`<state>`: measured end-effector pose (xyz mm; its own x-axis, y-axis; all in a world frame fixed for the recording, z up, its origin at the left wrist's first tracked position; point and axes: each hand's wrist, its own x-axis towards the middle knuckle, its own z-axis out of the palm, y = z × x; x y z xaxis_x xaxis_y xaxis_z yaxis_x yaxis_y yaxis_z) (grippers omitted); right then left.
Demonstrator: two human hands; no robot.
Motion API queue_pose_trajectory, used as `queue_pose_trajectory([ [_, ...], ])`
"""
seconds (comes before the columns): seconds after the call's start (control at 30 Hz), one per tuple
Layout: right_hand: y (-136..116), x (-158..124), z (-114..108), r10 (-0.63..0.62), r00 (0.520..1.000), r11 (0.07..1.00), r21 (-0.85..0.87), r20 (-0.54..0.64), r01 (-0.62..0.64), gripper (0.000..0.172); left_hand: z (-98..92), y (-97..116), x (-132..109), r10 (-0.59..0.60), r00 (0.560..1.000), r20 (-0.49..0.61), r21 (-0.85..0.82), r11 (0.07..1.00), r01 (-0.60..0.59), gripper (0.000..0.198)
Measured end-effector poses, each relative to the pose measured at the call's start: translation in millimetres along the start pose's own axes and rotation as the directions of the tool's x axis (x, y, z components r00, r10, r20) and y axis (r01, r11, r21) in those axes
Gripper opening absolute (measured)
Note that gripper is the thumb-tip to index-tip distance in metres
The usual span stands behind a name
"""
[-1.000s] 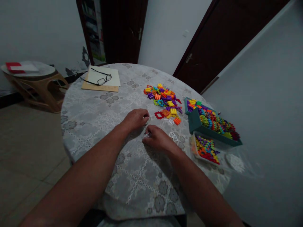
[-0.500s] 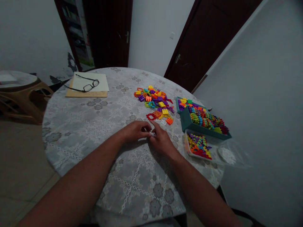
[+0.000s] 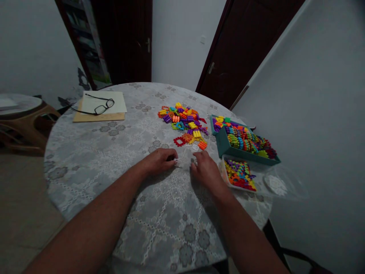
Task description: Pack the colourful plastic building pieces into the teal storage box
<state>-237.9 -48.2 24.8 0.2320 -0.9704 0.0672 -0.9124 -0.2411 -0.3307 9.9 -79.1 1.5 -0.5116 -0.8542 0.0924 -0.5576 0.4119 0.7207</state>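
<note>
My left hand (image 3: 159, 160) rests on the round table (image 3: 94, 152), its fingers pinched on a small clear plastic piece (image 3: 178, 162). A short gap to the right, my right hand (image 3: 205, 167) lies on the cloth with fingers curled down near other small clear pieces (image 3: 195, 147); whether it holds anything is hidden. Just beyond both hands lies a pile of bright plastic building pieces (image 3: 184, 121) with a red frame piece (image 3: 179, 141) at its near edge.
A teal box (image 3: 225, 146) full of coloured pieces and a clear tray (image 3: 241, 175) of more pieces stand at the right. Eyeglasses (image 3: 99, 108) lie on papers at the far left. A wooden stool (image 3: 25, 121) stands left of the table; dark doors are behind.
My hands were touching half a second ago; the right hand has since moved right, away from the left. The view has drifted slightly to the right.
</note>
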Motion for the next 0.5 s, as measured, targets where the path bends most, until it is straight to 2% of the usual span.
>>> queue_pose_trajectory([
  [0.07,6,-2,-8,0.092,0.995,0.987,-0.135,0.038,-0.086,0.032,-0.7,2,0,-0.001,1.0,0.009,-0.01,1.0,0.001,0.011],
  [0.17,12,-3,-10,0.142,0.985,0.972,-0.202,0.096,-0.12,0.028,-1.8,5,-1,0.004,1.0,0.03,-0.038,0.999,-0.003,0.012],
  [0.37,23,6,-2,0.098,0.986,0.994,-0.05,0.133,-0.092,0.012,-1.5,6,-1,0.021,0.999,0.042,-0.049,0.999,-0.019,0.013],
  [0.5,25,9,0,0.07,0.994,0.994,0.073,0.079,-0.075,0.017,0.2,5,0,0.036,0.999,0.028,-0.007,0.999,-0.035,0.012],
])
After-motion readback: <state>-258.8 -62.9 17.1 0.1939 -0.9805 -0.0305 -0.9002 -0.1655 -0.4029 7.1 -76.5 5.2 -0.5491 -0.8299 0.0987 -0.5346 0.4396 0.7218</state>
